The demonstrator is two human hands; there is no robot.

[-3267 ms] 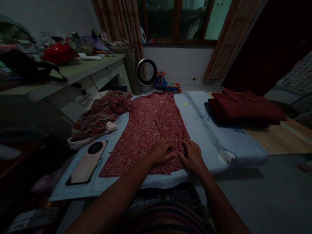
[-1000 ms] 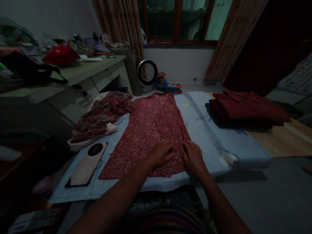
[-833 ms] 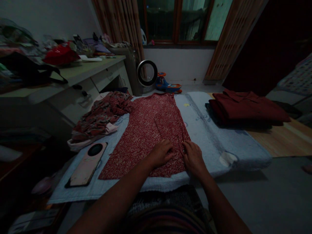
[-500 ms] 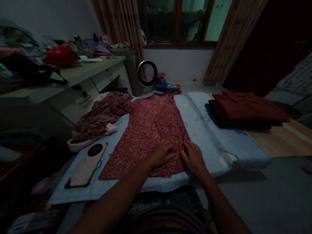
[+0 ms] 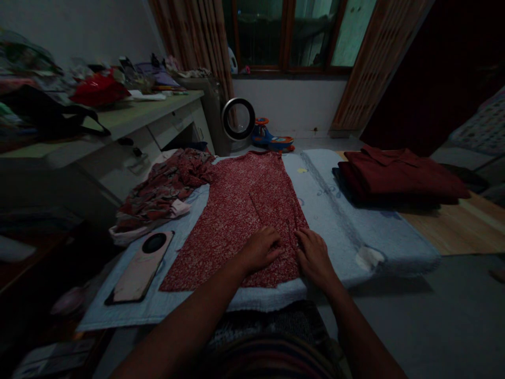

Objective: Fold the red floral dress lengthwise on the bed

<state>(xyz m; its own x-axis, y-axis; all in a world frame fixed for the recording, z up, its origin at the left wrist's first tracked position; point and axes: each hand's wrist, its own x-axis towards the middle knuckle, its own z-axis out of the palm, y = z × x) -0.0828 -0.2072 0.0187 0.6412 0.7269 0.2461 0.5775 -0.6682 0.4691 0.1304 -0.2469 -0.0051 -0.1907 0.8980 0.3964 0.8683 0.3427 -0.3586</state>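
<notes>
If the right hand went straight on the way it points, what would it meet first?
Probably the patterned red cloth, which the right hand seems to touch; exact depth and contact are hard to judge in this dim view.

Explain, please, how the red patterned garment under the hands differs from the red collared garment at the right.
The patterned garment carries fine pale speckles; the collared garment looks plain. The patterned garment lies spread out, mostly flat; the collared garment is folded on top of a stack. Both are red and made of cloth.
</notes>
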